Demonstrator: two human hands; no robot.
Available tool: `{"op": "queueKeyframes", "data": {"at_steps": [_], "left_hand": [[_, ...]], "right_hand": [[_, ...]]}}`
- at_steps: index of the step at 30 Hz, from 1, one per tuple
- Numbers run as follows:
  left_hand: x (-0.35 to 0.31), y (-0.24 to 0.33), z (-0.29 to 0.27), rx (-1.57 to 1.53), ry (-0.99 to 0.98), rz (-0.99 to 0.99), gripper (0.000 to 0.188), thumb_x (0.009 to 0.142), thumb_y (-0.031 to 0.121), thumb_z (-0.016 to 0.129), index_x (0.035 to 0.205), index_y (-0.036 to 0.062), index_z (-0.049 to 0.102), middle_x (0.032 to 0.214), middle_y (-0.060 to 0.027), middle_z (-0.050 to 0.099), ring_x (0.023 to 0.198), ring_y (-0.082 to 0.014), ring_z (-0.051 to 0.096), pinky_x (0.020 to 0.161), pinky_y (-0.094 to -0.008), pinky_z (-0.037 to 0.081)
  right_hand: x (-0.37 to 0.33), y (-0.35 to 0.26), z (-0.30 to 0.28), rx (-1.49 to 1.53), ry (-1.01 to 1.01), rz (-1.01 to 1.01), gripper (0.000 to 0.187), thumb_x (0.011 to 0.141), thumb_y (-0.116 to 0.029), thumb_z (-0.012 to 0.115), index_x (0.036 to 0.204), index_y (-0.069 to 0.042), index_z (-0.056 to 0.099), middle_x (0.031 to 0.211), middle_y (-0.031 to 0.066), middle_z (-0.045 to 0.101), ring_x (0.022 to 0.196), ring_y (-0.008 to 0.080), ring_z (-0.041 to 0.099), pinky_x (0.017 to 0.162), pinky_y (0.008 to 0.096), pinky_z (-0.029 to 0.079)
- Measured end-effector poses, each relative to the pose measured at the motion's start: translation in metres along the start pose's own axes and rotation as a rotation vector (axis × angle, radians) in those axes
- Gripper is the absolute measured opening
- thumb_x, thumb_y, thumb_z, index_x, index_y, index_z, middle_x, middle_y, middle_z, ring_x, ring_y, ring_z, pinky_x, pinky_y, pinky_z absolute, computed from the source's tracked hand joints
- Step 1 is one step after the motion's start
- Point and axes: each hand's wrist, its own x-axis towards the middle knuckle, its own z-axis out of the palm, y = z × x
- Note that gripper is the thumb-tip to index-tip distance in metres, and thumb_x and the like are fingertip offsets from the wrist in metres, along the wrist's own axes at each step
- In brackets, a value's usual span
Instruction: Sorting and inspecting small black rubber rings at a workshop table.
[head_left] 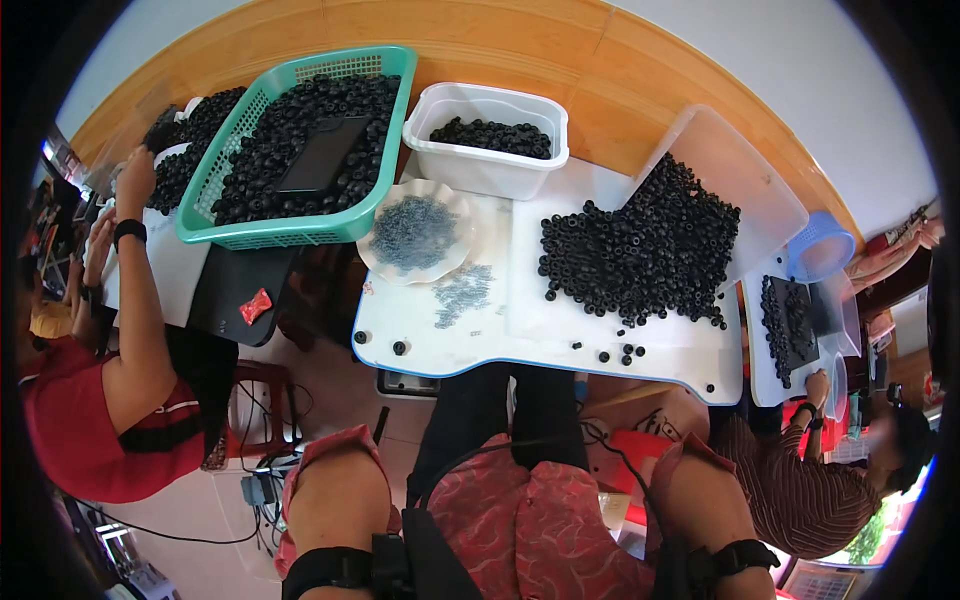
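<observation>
Neither of my hands shows; both bare arms, each with a black strap, drop from red patterned sleeves and leave at the lower edge. In front of me is a white table (420, 325) with a blue rim. A heap of small black ring-shaped parts (640, 245) spills over it from a tipped clear plastic bin (755, 200). To the heap's left, a scalloped white dish (455, 245) holds a pile of small thin grey pieces (410, 232). More of these pieces (463, 295) lie loose beside the dish. A few black parts (627, 350) are scattered along the near edge.
Behind the dish stands a white tub (490, 165) of black parts. A green basket (290, 235) of larger black parts, with a dark phone (322, 155) on top, is at left. One person (110, 420) works left, another (810, 480) right. Cables (200, 540) hang low.
</observation>
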Motion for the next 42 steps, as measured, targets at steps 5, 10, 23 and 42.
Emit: {"op": "queueKeyframes", "data": {"at_steps": [5, 10, 23, 42], "left_hand": [[-0.002, 0.002, -0.005, 0.06, 0.008, -0.042, 0.013, 0.087, 0.005, 0.065, 0.098, -0.0014, 0.064, 0.092, -0.0101, 0.062, 0.079, -0.0214, 0.058, 0.067, -0.0326, 0.048], [-0.008, 0.006, -0.012, 0.148, -0.008, -0.094, 0.012, 0.087, 0.007, 0.065, 0.097, -0.0016, 0.065, 0.09, -0.0108, 0.063, 0.076, -0.0214, 0.059, 0.063, -0.0333, 0.048], [-0.149, -0.057, -0.085, 0.987, -0.373, -1.039, 0.01, 0.083, -0.002, 0.067, 0.092, -0.0008, 0.066, 0.084, -0.0129, 0.062, 0.067, -0.0243, 0.06, 0.061, -0.0355, 0.048], [-0.268, -0.146, -0.093, 1.283, -0.982, -0.948, 0.007, 0.078, 0.006, 0.062, 0.08, -0.0001, 0.065, 0.088, -0.0139, 0.052, 0.084, -0.0326, 0.058, 0.067, -0.043, 0.051]], "right_hand": [[0.0, 0.0, 0.0, -0.016, 0.003, 0.009, 0.006, 0.086, -0.001, 0.061, 0.088, 0.0, 0.067, 0.074, 0.0071, 0.063, 0.06, 0.0185, 0.059, 0.053, 0.0279, 0.044], [-0.002, 0.003, 0.0, -0.018, 0.005, 0.0, 0.006, 0.086, -0.001, 0.061, 0.088, 0.0, 0.067, 0.075, 0.0073, 0.063, 0.06, 0.0187, 0.059, 0.053, 0.0282, 0.045], [-0.004, 0.015, -0.007, 0.094, -0.005, -0.033, 0.005, 0.085, -0.001, 0.062, 0.088, 0.0, 0.066, 0.077, 0.0077, 0.063, 0.062, 0.0193, 0.06, 0.055, 0.029, 0.046], [-0.018, 0.013, -0.031, -0.024, 0.049, 0.035, 0.005, 0.085, -0.001, 0.063, 0.089, 0.0, 0.066, 0.08, 0.0084, 0.064, 0.064, 0.0201, 0.061, 0.057, 0.0302, 0.047]]}}
